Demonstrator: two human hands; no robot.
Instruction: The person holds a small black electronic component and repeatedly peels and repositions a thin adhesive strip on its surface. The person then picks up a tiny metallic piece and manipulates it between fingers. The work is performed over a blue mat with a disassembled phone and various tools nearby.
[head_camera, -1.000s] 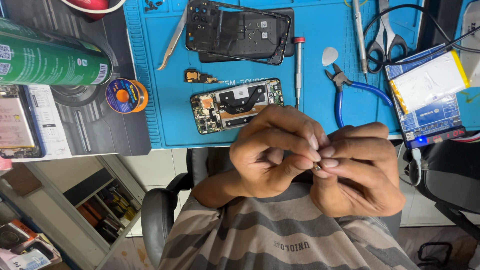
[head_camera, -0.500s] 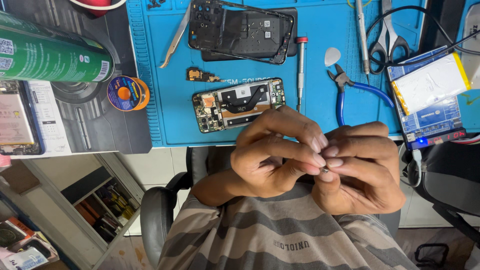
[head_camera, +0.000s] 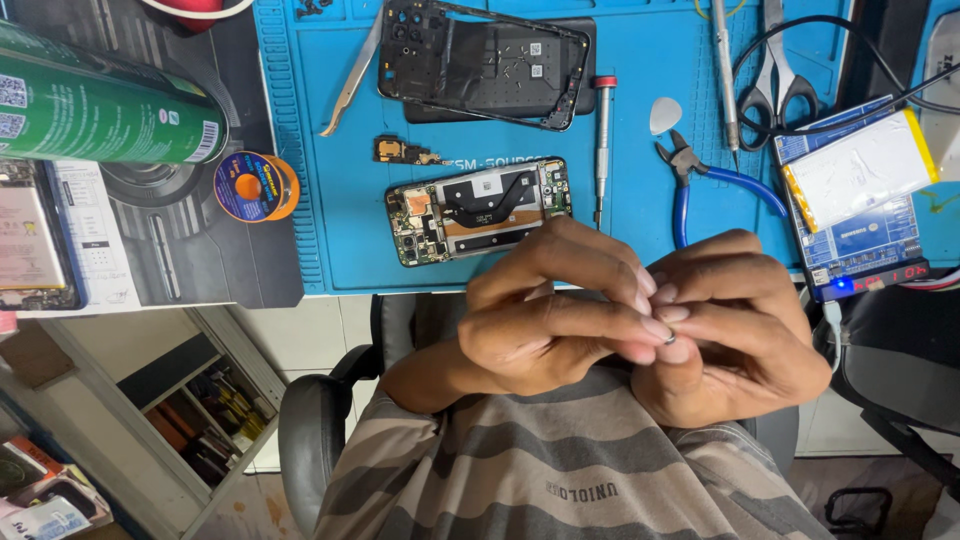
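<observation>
Head view: the left hand (head_camera: 545, 325) and the right hand (head_camera: 735, 335) are pressed together just above a grey-striped shirt (head_camera: 560, 470), below the edge of the blue rubber work mat (head_camera: 330, 150). Their fingers (head_camera: 640, 325) are curled tight and pinch a tiny dark part (head_camera: 669, 339) between the tips; what it is I cannot tell. On the mat just beyond the hands lies an opened phone with exposed circuit board (head_camera: 478, 208), and blue-handled pliers (head_camera: 700, 180) lie near it.
</observation>
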